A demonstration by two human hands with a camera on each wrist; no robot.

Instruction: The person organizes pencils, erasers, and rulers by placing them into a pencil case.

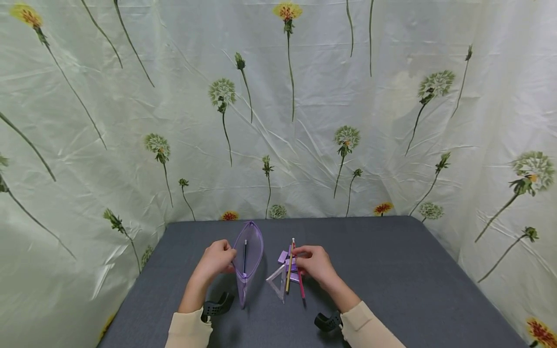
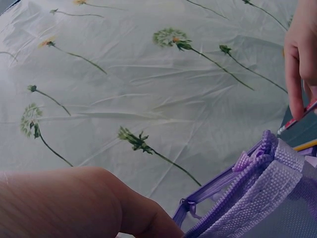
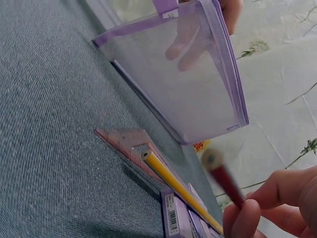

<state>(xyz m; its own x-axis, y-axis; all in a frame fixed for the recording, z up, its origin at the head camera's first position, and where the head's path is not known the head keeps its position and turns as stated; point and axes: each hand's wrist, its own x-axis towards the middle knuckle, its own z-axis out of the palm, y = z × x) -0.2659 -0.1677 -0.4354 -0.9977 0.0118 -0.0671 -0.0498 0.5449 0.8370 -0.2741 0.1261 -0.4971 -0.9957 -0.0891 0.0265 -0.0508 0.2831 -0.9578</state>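
Note:
My left hand point(image 1: 216, 256) grips the side of a purple mesh pencil case point(image 1: 256, 249), which stands upright with its zipped mouth open. A dark pencil point(image 1: 245, 258) lies inside it. In the right wrist view, fingers of the left hand show through the mesh. My right hand point(image 1: 316, 263) pinches a red pencil point(image 1: 301, 285), its end raised off the table in the right wrist view point(image 3: 225, 181). Below it a yellow pencil point(image 3: 181, 183) rests across small purple boxes point(image 3: 176, 215). A clear triangular set square point(image 1: 277, 285) lies beside them, towards the pencil case.
Everything stands on a dark grey table point(image 1: 383, 275). Behind hangs a pale curtain point(image 1: 313, 159) printed with dandelions. A black strap point(image 1: 219, 304) is on the left wrist, and another strap point(image 1: 328, 321) is on the right.

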